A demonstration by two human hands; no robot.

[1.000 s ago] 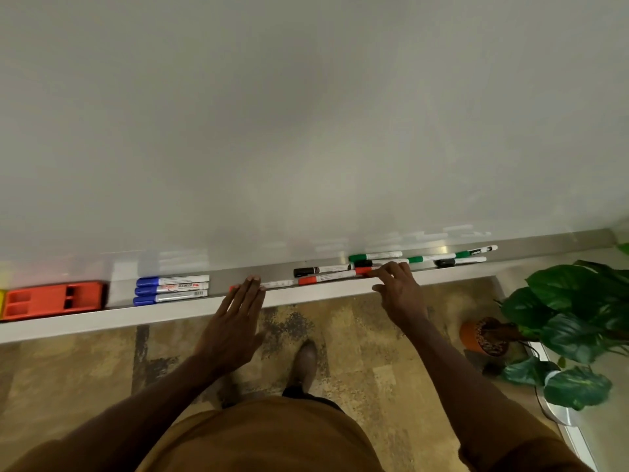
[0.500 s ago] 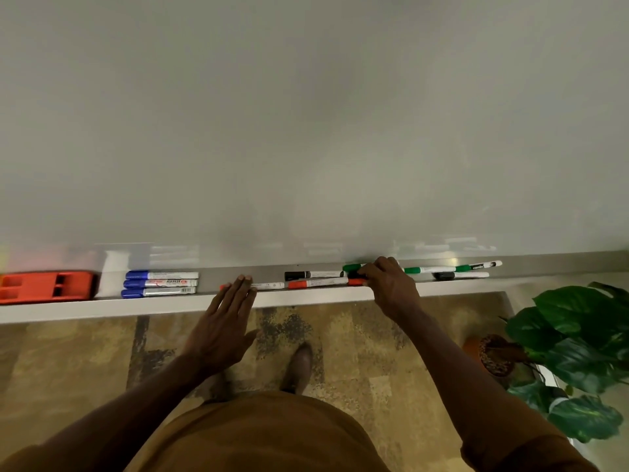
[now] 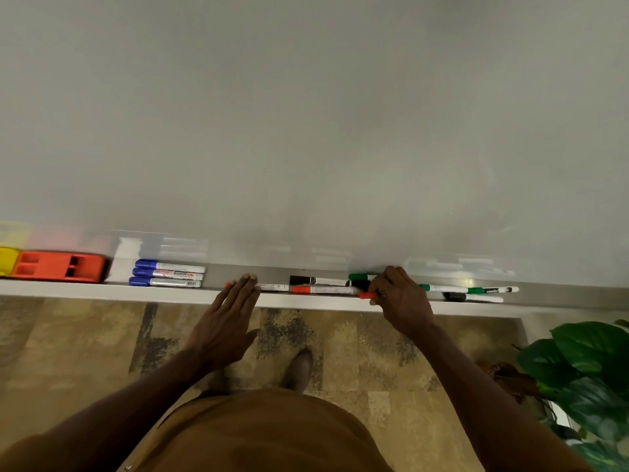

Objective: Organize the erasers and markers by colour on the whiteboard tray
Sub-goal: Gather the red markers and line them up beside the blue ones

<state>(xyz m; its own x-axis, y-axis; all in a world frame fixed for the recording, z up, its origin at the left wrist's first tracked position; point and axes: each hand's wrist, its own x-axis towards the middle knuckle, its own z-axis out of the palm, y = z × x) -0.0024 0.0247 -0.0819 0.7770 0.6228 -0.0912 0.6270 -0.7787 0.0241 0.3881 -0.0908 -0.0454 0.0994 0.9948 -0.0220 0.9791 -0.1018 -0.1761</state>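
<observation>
The whiteboard tray (image 3: 68, 288) runs across the view. At its left end sit a yellow eraser (image 3: 6, 262) and an orange eraser (image 3: 58, 267), then three blue markers (image 3: 166, 274) side by side. My left hand (image 3: 226, 321) is flat and open, fingertips over the end of a red marker (image 3: 272, 287). A black marker (image 3: 316, 280) and a second red marker (image 3: 323, 289) lie mid-tray. My right hand (image 3: 401, 301) curls over a green marker (image 3: 362, 276) and a black one, pinching a red-capped marker (image 3: 367, 295) at the front edge.
Right of my hand lie two green markers (image 3: 442, 287) (image 3: 490, 290) and a black marker (image 3: 473, 297). The whiteboard (image 3: 306, 131) fills the upper view. A potted plant (image 3: 585, 369) stands on the floor at the lower right, close to my right arm.
My right hand has closed its fingers over the cluster of markers, and the red cap now sits nearer the tray's front edge. My left hand has stayed put.
</observation>
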